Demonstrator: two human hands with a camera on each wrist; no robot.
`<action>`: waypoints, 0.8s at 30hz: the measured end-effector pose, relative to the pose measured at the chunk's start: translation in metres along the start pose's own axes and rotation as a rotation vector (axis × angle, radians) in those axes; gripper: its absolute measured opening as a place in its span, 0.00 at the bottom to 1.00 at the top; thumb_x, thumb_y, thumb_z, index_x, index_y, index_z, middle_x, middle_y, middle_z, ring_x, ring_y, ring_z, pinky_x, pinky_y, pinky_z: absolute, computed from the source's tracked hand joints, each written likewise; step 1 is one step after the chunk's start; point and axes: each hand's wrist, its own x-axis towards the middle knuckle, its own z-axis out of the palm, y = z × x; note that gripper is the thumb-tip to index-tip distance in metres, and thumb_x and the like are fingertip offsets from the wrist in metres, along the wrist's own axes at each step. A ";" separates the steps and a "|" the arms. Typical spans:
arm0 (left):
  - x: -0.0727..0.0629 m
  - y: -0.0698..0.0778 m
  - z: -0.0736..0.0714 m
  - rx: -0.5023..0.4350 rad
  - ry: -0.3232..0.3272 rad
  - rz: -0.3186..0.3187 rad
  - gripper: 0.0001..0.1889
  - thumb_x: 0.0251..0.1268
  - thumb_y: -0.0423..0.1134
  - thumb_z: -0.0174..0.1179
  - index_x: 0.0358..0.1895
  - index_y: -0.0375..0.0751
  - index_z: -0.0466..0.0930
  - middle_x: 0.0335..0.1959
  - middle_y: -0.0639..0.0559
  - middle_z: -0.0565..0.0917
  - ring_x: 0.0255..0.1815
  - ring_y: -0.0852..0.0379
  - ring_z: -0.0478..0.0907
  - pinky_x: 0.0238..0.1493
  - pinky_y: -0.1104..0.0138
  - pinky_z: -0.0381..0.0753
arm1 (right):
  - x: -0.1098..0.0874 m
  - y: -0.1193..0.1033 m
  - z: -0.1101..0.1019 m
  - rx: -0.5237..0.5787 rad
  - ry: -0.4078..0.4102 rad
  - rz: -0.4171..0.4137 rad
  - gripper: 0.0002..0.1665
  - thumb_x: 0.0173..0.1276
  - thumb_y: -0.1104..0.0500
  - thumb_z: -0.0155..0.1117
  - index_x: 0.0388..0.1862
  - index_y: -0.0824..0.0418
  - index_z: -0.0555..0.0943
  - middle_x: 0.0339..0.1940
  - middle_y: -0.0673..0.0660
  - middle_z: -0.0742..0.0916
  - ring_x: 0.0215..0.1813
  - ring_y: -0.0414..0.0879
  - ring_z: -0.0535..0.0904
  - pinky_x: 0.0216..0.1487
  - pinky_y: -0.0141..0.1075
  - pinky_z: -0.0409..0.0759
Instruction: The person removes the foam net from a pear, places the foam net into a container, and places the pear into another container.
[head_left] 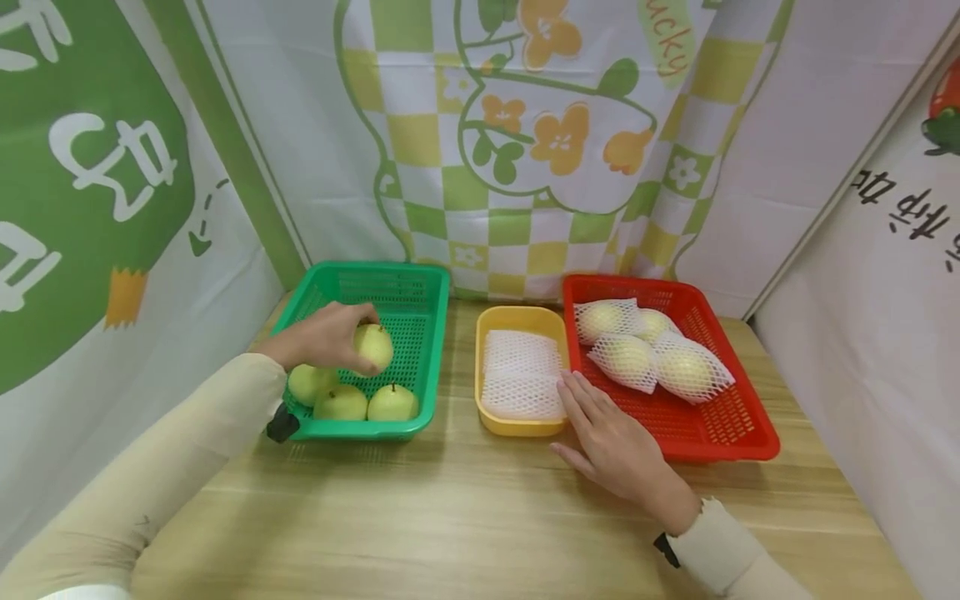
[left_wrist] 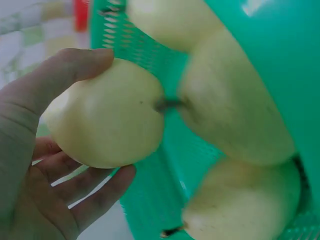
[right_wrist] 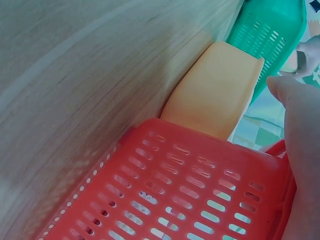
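Observation:
My left hand (head_left: 327, 336) grips a pale yellow-green pear (left_wrist: 107, 115) over the green basket (head_left: 442, 350), thumb on one side and fingers on the other. Below it, several more pears (head_left: 393, 403) lie along the basket's near side. My right hand (head_left: 611, 437) has its fingers extended, fingertips right at the border between the yellow bin (head_left: 517, 428) and the red basket (head_left: 738, 454). White foam net sleeves (head_left: 522, 375) lie stacked in the yellow bin. Inside the red basket, several pears (head_left: 686, 371) sit wrapped in white foam nets.
All three containers stand in a row on a wood-grain table (head_left: 450, 517). Behind them hangs a checked, flowered curtain (head_left: 525, 183). White and green printed panels (head_left: 82, 183) close in the sides.

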 end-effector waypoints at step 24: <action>0.024 -0.011 0.015 0.108 -0.356 -0.212 0.40 0.59 0.51 0.78 0.69 0.34 0.71 0.60 0.39 0.80 0.59 0.42 0.77 0.56 0.48 0.84 | 0.001 -0.001 -0.004 -0.004 -0.037 0.016 0.53 0.72 0.37 0.69 0.83 0.68 0.63 0.83 0.65 0.70 0.83 0.59 0.67 0.80 0.51 0.71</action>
